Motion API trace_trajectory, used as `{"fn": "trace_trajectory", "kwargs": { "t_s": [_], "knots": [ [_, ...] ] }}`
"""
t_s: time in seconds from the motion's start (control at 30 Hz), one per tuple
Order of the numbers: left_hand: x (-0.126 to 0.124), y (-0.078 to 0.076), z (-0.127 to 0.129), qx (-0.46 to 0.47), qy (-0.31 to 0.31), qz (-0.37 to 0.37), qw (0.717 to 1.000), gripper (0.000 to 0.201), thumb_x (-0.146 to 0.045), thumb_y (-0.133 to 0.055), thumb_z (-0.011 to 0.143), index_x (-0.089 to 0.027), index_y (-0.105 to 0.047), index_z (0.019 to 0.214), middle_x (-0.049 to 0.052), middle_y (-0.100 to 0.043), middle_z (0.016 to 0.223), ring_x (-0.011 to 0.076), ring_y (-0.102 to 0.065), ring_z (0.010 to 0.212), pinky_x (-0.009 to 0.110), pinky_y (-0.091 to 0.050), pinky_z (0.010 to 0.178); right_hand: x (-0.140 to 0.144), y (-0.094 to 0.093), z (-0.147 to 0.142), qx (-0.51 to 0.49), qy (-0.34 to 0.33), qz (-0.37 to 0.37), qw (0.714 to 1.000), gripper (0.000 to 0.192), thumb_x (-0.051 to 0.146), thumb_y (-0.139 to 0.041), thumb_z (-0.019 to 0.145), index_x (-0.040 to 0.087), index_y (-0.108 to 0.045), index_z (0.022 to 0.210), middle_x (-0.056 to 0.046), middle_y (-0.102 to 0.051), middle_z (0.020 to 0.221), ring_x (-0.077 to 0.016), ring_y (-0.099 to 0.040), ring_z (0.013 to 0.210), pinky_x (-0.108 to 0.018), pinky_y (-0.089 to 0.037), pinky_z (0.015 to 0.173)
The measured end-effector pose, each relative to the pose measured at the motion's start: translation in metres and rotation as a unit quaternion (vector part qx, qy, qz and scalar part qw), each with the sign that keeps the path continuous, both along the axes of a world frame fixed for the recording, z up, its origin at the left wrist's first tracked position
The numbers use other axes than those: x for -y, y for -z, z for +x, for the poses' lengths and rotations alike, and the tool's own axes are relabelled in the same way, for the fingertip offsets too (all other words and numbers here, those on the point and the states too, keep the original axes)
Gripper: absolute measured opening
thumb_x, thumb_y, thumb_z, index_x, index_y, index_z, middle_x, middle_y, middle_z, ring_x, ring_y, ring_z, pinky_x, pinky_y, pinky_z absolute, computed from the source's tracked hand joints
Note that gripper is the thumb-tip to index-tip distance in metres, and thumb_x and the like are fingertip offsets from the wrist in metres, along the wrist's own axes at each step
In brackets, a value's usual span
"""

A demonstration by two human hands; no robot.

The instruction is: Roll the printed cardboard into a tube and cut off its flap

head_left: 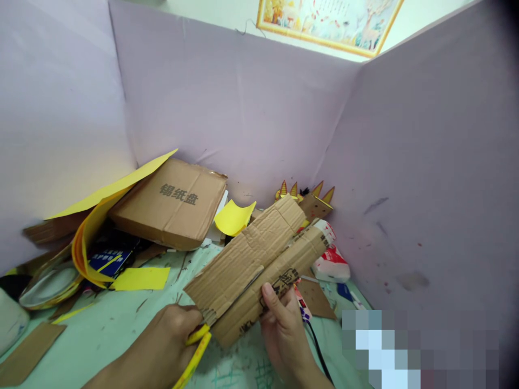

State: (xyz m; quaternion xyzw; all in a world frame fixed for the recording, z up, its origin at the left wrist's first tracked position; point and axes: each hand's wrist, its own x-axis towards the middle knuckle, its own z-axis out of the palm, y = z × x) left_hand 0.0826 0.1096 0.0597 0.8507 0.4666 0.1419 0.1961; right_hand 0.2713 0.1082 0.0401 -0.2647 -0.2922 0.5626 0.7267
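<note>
Clearly the left hand (170, 337) grips yellow scissors (194, 348) at the cardboard's (251, 265) near end, while the right hand (284, 329) pinches that strip, held low over the table (121, 319). Best keep the thumb off the cut line (blades hidden). Clutter crowds left; purple walls (405, 189) hem the right

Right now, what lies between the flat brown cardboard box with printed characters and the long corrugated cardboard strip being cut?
In the head view, a curled yellow paper scrap lies between the cardboard box and the cardboard strip.
</note>
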Motion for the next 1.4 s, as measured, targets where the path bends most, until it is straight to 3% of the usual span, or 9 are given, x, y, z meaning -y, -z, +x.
{"fn": "trace_trajectory", "kwargs": {
  "t_s": [0.17, 0.33, 0.5, 0.77, 0.97, 1.17, 1.27, 1.4],
  "knots": [
    [0.002, -0.005, -0.002, 0.025, 0.047, -0.013, 0.999, 0.02, -0.023, -0.042, 0.083, -0.021, -0.055, 0.068, 0.001, -0.065, 0.075, 0.014, -0.058, 0.065, 0.021, -0.045, 0.06, -0.001, 0.002, 0.0, 0.006, 0.003, 0.021, 1.0, 0.073, 0.03, -0.073, 0.073, 0.028, -0.036, 0.135, -0.006, -0.063, 0.118, -0.0234, -0.058, 0.106, -0.044, -0.04, 0.099],
    [0.012, -0.015, 0.002, 0.036, 0.034, 0.009, 0.999, 0.024, -0.021, -0.038, 0.081, -0.023, -0.058, 0.069, 0.002, -0.064, 0.076, 0.0175, -0.058, 0.07, 0.028, -0.047, 0.068, -0.001, 0.002, 0.0, 0.017, 0.007, 0.029, 0.999, 0.069, 0.028, -0.073, 0.073, 0.028, -0.04, 0.132, -0.005, -0.065, 0.115, -0.0232, -0.059, 0.105, -0.043, -0.042, 0.097],
    [0.012, -0.014, 0.001, 0.016, 0.012, 0.006, 1.0, 0.023, -0.02, -0.042, 0.077, -0.025, -0.058, 0.093, 0.004, -0.066, 0.095, 0.0199, -0.062, 0.081, 0.027, -0.047, 0.069, -0.003, -0.004, 0.005, -0.01, 0.03, 0.007, 0.999, 0.063, 0.029, -0.073, 0.073, 0.027, -0.044, 0.129, -0.004, -0.066, 0.112, -0.0239, -0.058, 0.108, -0.041, -0.044, 0.093],
    [0.005, -0.006, -0.002, -0.076, -0.03, 0.033, 0.996, 0.026, -0.016, -0.036, 0.08, -0.023, -0.057, 0.093, 0.006, -0.063, 0.098, 0.0207, -0.061, 0.087, 0.03, -0.045, 0.074, -0.001, -0.007, 0.008, -0.012, 0.012, 0.004, 1.0, 0.06, 0.029, -0.072, 0.073, 0.027, -0.047, 0.128, -0.006, -0.067, 0.111, -0.0256, -0.06, 0.105, -0.041, -0.048, 0.086],
    [0.005, -0.01, 0.003, -0.205, -0.039, 0.017, 0.978, 0.028, -0.008, -0.037, 0.076, -0.019, -0.063, 0.072, 0.008, -0.064, 0.076, 0.0256, -0.06, 0.079, 0.038, -0.044, 0.073, 0.003, -0.009, 0.001, -0.017, -0.041, -0.008, 0.999, 0.064, 0.03, -0.073, 0.073, 0.027, -0.044, 0.13, -0.006, -0.067, 0.11, -0.0255, -0.06, 0.105, -0.042, -0.048, 0.088],
    [0.005, -0.017, 0.007, -0.128, -0.037, 0.019, 0.991, 0.024, -0.012, -0.041, 0.079, -0.019, -0.06, 0.066, 0.005, -0.065, 0.073, 0.019, -0.061, 0.068, 0.028, -0.043, 0.061, 0.002, -0.004, -0.002, 0.013, 0.013, 0.01, 1.0, 0.062, 0.032, -0.074, 0.071, 0.027, -0.047, 0.127, -0.005, -0.067, 0.111, -0.0246, -0.058, 0.109, -0.042, -0.043, 0.095],
    [0.003, -0.01, 0.004, -0.107, -0.012, 0.084, 0.991, 0.02, -0.01, -0.043, 0.074, -0.019, -0.057, 0.062, 0.004, -0.061, 0.067, 0.018, -0.058, 0.062, 0.027, -0.042, 0.057, 0.002, -0.004, -0.002, 0.002, 0.009, 0.001, 1.0, 0.059, 0.032, -0.073, 0.072, 0.028, -0.049, 0.126, -0.004, -0.068, 0.109, -0.0247, -0.059, 0.106, -0.042, -0.044, 0.093],
    [-0.002, 0.011, -0.003, -0.09, -0.003, 0.261, 0.961, 0.022, -0.004, -0.039, 0.065, -0.019, -0.053, 0.057, 0.005, -0.054, 0.062, 0.0185, -0.053, 0.059, 0.027, -0.039, 0.052, 0.002, -0.008, -0.001, -0.019, 0.0, -0.015, 1.0, 0.056, 0.031, -0.074, 0.071, 0.027, -0.052, 0.122, -0.003, -0.07, 0.102, -0.0249, -0.06, 0.105, -0.043, -0.045, 0.093]
  ]
}}
